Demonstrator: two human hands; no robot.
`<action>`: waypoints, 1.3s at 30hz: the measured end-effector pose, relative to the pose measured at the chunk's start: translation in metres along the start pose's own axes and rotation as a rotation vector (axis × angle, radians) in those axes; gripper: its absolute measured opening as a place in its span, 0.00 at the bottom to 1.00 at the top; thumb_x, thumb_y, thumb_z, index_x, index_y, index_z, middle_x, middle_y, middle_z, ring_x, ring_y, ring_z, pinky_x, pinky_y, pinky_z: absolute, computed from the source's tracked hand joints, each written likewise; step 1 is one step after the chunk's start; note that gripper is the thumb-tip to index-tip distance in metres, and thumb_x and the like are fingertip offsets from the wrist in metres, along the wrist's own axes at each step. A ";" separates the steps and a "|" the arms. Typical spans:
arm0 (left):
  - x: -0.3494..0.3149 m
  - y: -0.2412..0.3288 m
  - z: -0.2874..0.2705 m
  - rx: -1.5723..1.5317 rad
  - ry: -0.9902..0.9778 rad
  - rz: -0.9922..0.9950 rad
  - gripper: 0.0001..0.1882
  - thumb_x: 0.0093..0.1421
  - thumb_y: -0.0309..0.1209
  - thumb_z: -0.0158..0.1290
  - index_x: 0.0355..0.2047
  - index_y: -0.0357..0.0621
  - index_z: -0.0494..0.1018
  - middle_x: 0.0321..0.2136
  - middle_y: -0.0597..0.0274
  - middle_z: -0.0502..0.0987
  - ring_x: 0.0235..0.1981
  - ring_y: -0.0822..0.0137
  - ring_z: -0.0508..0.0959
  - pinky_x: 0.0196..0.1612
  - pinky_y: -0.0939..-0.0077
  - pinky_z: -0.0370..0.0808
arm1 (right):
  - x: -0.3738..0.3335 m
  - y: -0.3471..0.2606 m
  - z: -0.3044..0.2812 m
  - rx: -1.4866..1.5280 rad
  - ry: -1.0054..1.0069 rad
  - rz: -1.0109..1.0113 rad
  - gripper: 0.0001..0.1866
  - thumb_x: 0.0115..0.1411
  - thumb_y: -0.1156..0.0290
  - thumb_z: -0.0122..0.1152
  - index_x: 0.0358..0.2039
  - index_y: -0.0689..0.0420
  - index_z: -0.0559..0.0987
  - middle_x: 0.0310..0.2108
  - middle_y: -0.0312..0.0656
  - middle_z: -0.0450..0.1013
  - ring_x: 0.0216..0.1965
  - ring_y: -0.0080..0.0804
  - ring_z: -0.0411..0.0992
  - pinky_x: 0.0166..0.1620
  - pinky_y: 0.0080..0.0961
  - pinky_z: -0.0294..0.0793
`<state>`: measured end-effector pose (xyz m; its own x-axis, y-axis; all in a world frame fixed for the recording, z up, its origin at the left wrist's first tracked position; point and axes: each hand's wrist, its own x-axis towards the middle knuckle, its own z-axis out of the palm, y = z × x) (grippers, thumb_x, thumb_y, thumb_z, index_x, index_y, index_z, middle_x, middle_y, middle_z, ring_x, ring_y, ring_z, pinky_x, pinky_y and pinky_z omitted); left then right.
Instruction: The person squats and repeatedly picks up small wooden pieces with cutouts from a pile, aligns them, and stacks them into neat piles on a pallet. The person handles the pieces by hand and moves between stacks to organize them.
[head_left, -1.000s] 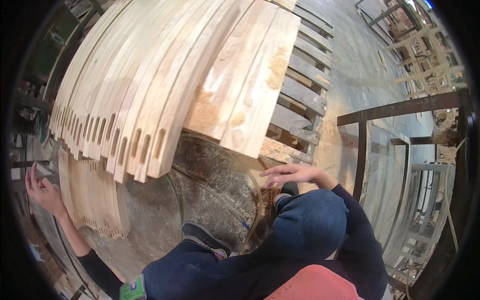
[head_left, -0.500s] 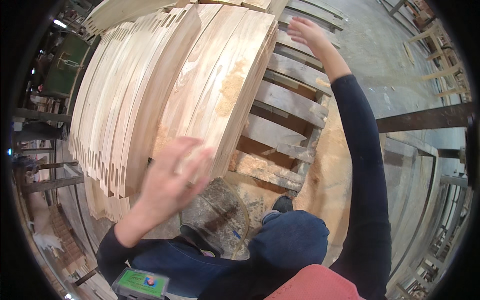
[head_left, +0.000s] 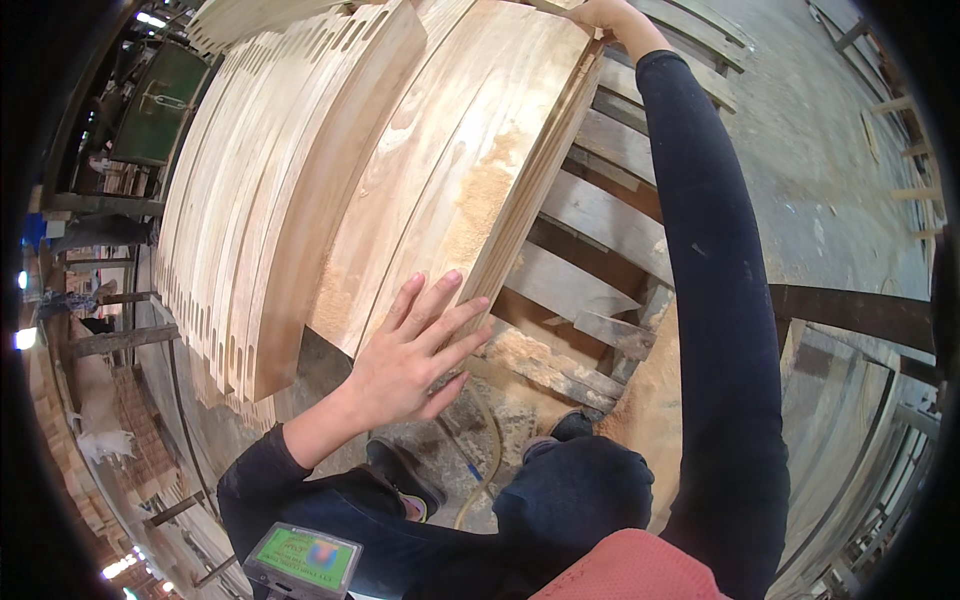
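A stack of pale wooden boards (head_left: 430, 190) lies before me, with a patch of sawdust (head_left: 485, 195) on its top right. My left hand (head_left: 405, 365) is at the near end of the stack, fingers spread over the near right corner of the top board and thumb pointing toward me. At the far right corner, my right hand (head_left: 612, 22) curls round the end of a board, its fingers partly hidden by the wood and cut by the picture's top edge. Left of the flat boards, a row of boards with slotted ends (head_left: 270, 210) stands higher.
Under the stack is a slatted wooden pallet (head_left: 605, 215), with sawdust on its near slats. A dark beam (head_left: 850, 315) juts in at the right. A hose (head_left: 492, 440) lies on the floor by my shoes. A green metal box (head_left: 150, 115) stands far left.
My right hand has come down from the air onto the far right corner of the boards. The left hand, blurred before, now rests spread at the near end. My view has shifted slightly.
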<state>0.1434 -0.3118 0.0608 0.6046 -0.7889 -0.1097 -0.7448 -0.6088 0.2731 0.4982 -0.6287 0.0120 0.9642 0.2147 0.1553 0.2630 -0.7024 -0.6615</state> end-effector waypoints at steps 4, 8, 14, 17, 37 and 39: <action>-0.001 -0.001 0.001 -0.029 -0.002 -0.003 0.29 0.48 0.33 0.60 0.54 0.51 0.76 0.64 0.58 0.67 0.71 0.44 0.53 0.72 0.41 0.45 | 0.002 0.008 -0.002 -0.089 0.061 -0.065 0.49 0.53 0.65 0.69 0.71 0.58 0.52 0.52 0.65 0.71 0.56 0.58 0.70 0.57 0.41 0.71; -0.001 -0.001 0.002 -0.049 0.018 0.006 0.28 0.48 0.32 0.59 0.53 0.51 0.77 0.63 0.60 0.68 0.71 0.44 0.54 0.72 0.41 0.46 | -0.004 0.027 -0.006 -0.152 0.193 -0.087 0.51 0.52 0.69 0.69 0.72 0.57 0.50 0.51 0.68 0.71 0.55 0.61 0.71 0.58 0.42 0.71; -0.002 -0.006 0.002 -0.065 0.021 0.001 0.26 0.48 0.31 0.60 0.51 0.50 0.78 0.61 0.62 0.70 0.71 0.44 0.55 0.72 0.42 0.47 | -0.023 0.045 -0.002 -0.053 0.279 0.008 0.58 0.49 0.73 0.71 0.73 0.54 0.43 0.48 0.68 0.74 0.52 0.59 0.74 0.53 0.40 0.75; -0.004 -0.007 0.000 -0.061 0.007 -0.014 0.25 0.48 0.31 0.60 0.50 0.50 0.79 0.61 0.62 0.71 0.71 0.45 0.55 0.72 0.42 0.48 | -0.029 0.050 0.008 0.141 0.361 -0.048 0.63 0.48 0.70 0.74 0.73 0.56 0.37 0.46 0.59 0.77 0.48 0.49 0.78 0.48 0.37 0.79; -0.003 -0.007 -0.002 -0.109 0.053 0.021 0.22 0.49 0.30 0.59 0.47 0.43 0.79 0.59 0.61 0.71 0.71 0.49 0.56 0.72 0.46 0.49 | -0.003 0.053 0.010 1.155 0.339 0.677 0.29 0.50 0.49 0.73 0.48 0.51 0.77 0.41 0.44 0.75 0.42 0.38 0.74 0.41 0.40 0.75; -0.008 -0.003 0.001 -0.117 0.110 0.062 0.22 0.49 0.30 0.59 0.47 0.43 0.79 0.59 0.62 0.71 0.71 0.49 0.56 0.72 0.47 0.50 | -0.023 0.072 -0.025 1.266 0.265 0.659 0.30 0.52 0.50 0.72 0.51 0.51 0.76 0.43 0.43 0.76 0.44 0.39 0.74 0.43 0.41 0.77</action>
<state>0.1408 -0.3039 0.0599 0.5901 -0.8072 0.0142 -0.7479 -0.5400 0.3860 0.4955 -0.7007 -0.0209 0.9106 -0.1319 -0.3916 -0.2915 0.4667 -0.8350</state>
